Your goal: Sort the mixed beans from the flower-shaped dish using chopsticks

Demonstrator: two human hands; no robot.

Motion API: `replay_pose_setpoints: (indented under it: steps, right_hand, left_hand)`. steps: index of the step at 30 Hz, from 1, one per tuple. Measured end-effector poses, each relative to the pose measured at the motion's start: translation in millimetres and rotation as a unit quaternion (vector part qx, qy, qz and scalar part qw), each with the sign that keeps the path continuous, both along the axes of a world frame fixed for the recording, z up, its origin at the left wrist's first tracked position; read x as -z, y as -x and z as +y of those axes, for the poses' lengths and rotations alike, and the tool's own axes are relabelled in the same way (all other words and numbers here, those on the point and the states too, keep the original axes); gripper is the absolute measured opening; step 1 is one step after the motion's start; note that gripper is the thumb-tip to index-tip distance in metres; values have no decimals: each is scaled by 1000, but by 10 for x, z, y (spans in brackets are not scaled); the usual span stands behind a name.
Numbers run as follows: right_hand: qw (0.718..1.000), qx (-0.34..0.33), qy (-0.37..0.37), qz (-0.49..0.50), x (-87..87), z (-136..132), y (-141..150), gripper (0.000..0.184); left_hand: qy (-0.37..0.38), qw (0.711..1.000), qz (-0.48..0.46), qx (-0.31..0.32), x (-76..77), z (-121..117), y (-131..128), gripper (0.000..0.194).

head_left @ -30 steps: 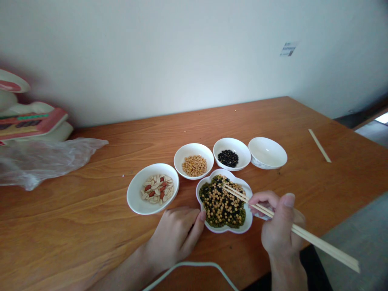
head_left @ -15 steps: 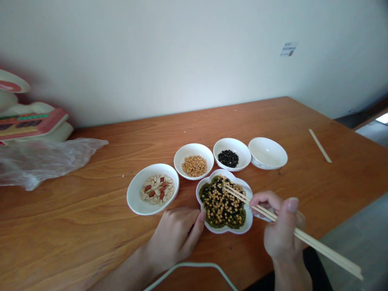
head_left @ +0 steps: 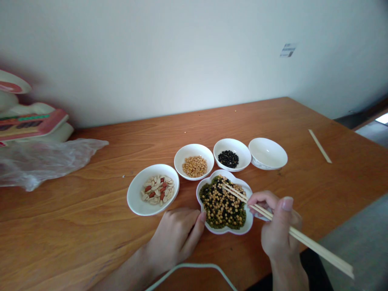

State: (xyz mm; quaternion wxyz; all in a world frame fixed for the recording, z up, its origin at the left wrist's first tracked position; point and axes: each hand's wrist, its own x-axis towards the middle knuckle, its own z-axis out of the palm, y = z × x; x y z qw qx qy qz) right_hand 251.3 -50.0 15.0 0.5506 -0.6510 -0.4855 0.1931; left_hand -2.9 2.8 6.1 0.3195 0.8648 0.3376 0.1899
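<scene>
A flower-shaped white dish holds a mix of green, yellow and black beans. My right hand is closed round a pair of wooden chopsticks whose tips rest over the mixed beans at the dish's upper right. My left hand lies on the table with its fingers curled against the dish's left rim, holding nothing. Behind the dish stand a bowl of peanuts, a bowl of yellow beans, a bowl of black beans and an empty white bowl.
A crumpled clear plastic bag lies at the left of the wooden table, with stacked packages behind it by the wall. A single loose chopstick lies at the far right. A pale cable curves along the near edge.
My right hand has shifted slightly with the chopsticks, whose tips stay over the mixed beans. My left hand has not moved.
</scene>
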Motion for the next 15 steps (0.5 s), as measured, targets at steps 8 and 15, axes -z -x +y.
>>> replay_pose_setpoints:
  steps: [8,15]
  right_hand:
    - [1000,2,-6,-5,-7,-8,-32,86]
    - [1000,13,-1,19,-63,-7,46,85]
  left_hand:
    - [0,1000,6,-1,18,3,-6,42]
    - [-8,1000,-2,-1,-8,1,-13,43]
